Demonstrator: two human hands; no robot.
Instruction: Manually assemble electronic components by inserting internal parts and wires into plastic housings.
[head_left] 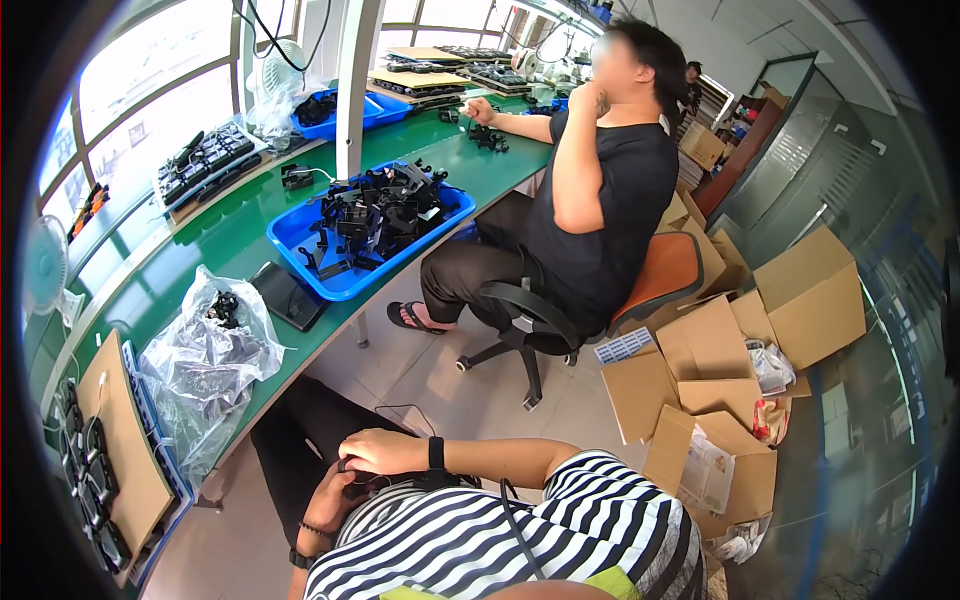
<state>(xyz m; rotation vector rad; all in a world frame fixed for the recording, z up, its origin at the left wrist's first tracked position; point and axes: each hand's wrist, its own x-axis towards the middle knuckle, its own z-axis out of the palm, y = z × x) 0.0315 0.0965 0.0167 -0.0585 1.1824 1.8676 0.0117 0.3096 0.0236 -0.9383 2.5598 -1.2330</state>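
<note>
Both of my hands rest together in my lap, on my black trousers, below my striped shirt. My right hand point(375, 452), with a black watch on its wrist, lies with curled fingers over the fingers of my left hand point(330, 503). The left wrist carries a dark bracelet. A small dark bit shows between the hands, too small to tell what it is. Nearest on the green table point(230, 235) to my left is a clear plastic bag point(205, 360) with black parts.
A blue tray point(300, 235) full of black plastic parts and a black flat device point(288, 295) lie on the table. A cardboard sheet point(125, 440) with black rings lies at the near left. A co-worker sits on an orange office chair point(660, 275). Open cardboard boxes point(715, 370) cover the floor at right.
</note>
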